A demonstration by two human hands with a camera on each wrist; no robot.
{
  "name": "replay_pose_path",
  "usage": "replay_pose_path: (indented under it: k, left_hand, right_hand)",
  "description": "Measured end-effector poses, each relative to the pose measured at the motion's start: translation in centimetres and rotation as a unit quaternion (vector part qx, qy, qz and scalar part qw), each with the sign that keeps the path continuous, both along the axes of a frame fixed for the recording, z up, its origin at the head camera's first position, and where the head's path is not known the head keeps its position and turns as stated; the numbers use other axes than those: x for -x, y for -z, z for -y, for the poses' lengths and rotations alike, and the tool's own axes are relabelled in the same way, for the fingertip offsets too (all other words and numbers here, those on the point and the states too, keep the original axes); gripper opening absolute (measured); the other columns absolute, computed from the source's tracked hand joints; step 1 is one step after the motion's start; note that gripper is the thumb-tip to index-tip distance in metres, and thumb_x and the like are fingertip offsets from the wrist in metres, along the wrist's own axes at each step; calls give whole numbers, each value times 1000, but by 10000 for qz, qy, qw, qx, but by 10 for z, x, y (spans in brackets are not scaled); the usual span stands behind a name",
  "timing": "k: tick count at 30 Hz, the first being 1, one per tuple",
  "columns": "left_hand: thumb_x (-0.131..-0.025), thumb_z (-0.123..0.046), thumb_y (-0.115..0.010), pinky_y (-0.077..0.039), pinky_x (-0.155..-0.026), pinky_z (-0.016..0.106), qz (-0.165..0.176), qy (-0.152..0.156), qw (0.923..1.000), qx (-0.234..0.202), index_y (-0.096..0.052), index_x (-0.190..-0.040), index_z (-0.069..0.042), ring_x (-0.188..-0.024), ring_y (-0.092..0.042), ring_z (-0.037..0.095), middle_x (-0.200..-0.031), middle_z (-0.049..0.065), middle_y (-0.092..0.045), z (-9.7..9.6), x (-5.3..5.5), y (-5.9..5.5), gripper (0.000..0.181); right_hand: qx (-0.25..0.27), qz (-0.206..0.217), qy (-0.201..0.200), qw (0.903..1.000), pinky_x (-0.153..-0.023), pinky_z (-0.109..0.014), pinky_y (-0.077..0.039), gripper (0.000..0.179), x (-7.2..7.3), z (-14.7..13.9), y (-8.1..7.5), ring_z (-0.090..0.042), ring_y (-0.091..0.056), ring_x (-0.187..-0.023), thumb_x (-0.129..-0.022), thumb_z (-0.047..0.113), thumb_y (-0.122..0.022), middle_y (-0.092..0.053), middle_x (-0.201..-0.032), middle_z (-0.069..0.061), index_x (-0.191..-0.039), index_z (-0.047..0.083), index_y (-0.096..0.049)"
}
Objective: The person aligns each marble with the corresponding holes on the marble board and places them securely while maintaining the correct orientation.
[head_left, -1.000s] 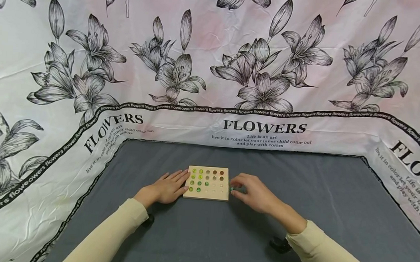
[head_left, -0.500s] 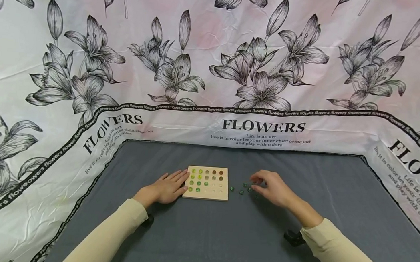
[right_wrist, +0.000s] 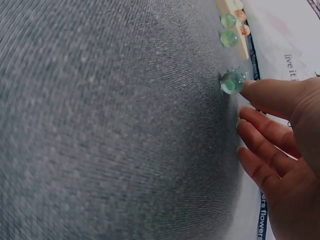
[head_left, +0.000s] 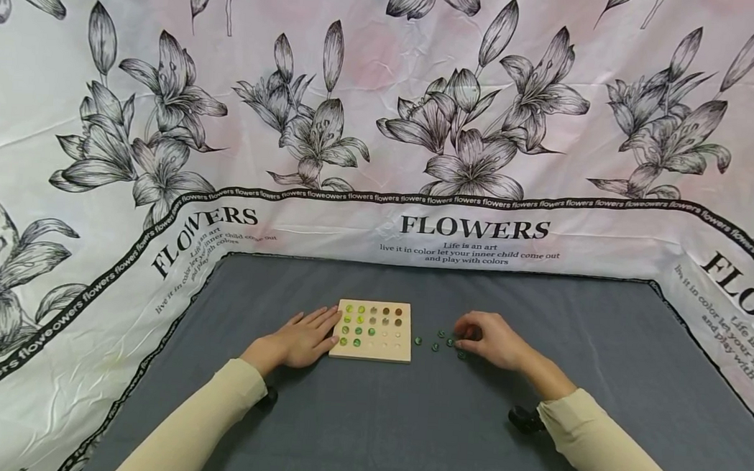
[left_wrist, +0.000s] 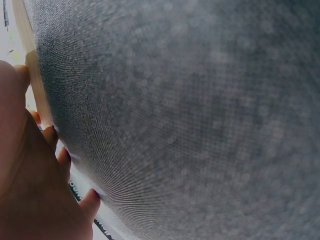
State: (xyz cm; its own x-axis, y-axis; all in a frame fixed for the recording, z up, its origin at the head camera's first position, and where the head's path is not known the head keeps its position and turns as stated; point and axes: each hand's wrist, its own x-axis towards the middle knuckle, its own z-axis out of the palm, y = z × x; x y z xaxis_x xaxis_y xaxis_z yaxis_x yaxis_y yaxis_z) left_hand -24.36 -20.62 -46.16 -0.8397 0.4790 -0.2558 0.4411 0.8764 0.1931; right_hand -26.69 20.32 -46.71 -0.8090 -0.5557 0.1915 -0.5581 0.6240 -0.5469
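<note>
A light wooden board [head_left: 383, 354] with rows of round hollows lies flat in the head view. Yellow, green, greyish and brown marbles fill many hollows; those at the front right hold none. My left hand [head_left: 306, 339] rests flat with spread fingers, its fingertips on the board's left edge. Several loose green marbles [head_left: 436, 347] lie on the cloth right of the board. My right hand [head_left: 490, 340] is low at their right side, thumb and index finger bent towards them. In the right wrist view a clear green marble [right_wrist: 232, 83] sits by the thumb tip; the index fingertip is hidden.
A dark grey cloth [head_left: 365, 422] covers the table. Behind and at the sides hangs a white and pink flower-printed sheet [head_left: 351, 227]. A black device [head_left: 524, 419] is on the underside of the right wrist.
My right hand has moved right, from beside the board to the far side of the loose marbles, uncovering several of them. Its thumb and index finger have drawn closer together. The left hand stays put.
</note>
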Motion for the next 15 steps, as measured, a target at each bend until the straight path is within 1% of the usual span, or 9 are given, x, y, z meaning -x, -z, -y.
replay_pose_path:
  k: [6,10,15]
  left_hand:
    - [-113,-43,-30,-12,-124,59,-34,-3,10000,13,-16,-166,-14,-158,-12,27,-172,6,-12,0,0,-1,62]
    - [-113,-44,-30,-13,-124,59,-49,-4,10000,-31,-17,-166,-14,-158,-12,27,-172,5,-13,0,0,-2,62]
    - [-113,-44,-30,-11,-124,59,6,-2,10000,-57,-15,-166,-14,-158,-11,27,-172,5,-11,0,1,0,63]
  right_hand:
    - [70,167,7,9998,-70,-30,-53,18,1,1,2,-11,-63,-82,-89,12,-81,-68,-95,0,-105,6,-75]
    - [57,157,-34,9999,-71,-30,-53,19,1,4,3,-11,-63,-82,-89,12,-82,-68,-95,0,-106,5,-75]
    - [44,117,-56,9999,-72,-30,-53,18,2,7,5,-10,-62,-81,-88,11,-82,-67,-93,0,-104,5,-75]
